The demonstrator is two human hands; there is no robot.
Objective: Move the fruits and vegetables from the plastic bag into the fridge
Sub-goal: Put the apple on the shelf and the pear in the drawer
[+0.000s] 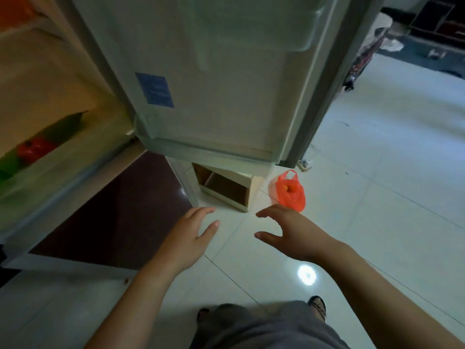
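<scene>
An orange plastic bag (289, 191) lies on the white tiled floor, just right of the fridge door's lower corner, with an orange fruit showing inside its mouth. The fridge (63, 91) stands open on the left. On its shelf lie a red tomato-like vegetable (34, 148) and a long dark green vegetable (66, 124). My left hand (193, 233) and my right hand (286, 230) are both stretched out over the floor with fingers spread and nothing in them. My right hand is just below the bag, not touching it.
The open fridge door (214, 84) hangs ahead with a clear door bin at the top. A small wooden box stand (224, 190) sits under it. A dark red lower door panel (113, 210) is at left. Furniture and clutter stand at the far right.
</scene>
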